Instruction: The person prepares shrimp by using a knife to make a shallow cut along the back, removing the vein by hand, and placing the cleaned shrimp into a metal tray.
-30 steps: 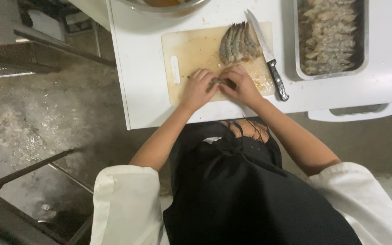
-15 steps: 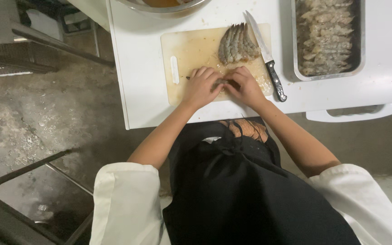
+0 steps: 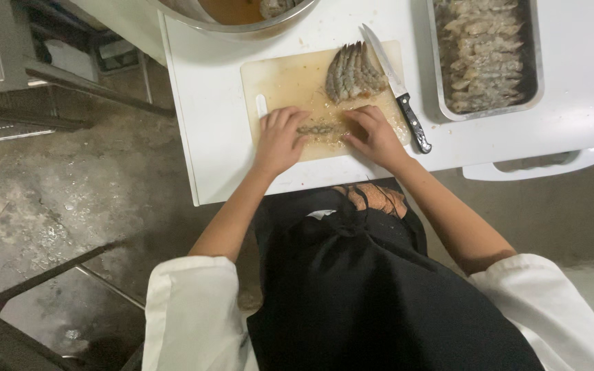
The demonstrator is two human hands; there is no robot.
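A single raw grey shrimp [image 3: 321,128] lies stretched out on the pale cutting board [image 3: 280,79]. My left hand [image 3: 280,137] pinches its left end and my right hand [image 3: 376,134] pinches its right end. Farther back on the board sits a row of several raw shrimp [image 3: 354,71]. A black-handled knife [image 3: 400,93] rests on the board's right edge, just beyond my right hand, touched by neither hand.
A metal tray [image 3: 535,69] full of peeled shrimp stands at the right on the white table [image 3: 207,103]. A large metal bowl [image 3: 238,17] with brownish liquid is at the back. A white tray [image 3: 537,165] juts out under the table's front edge. Wet concrete floor lies left.
My hands have moved slightly apart along the shrimp, which now shows stretched between them. The view has shifted a little.
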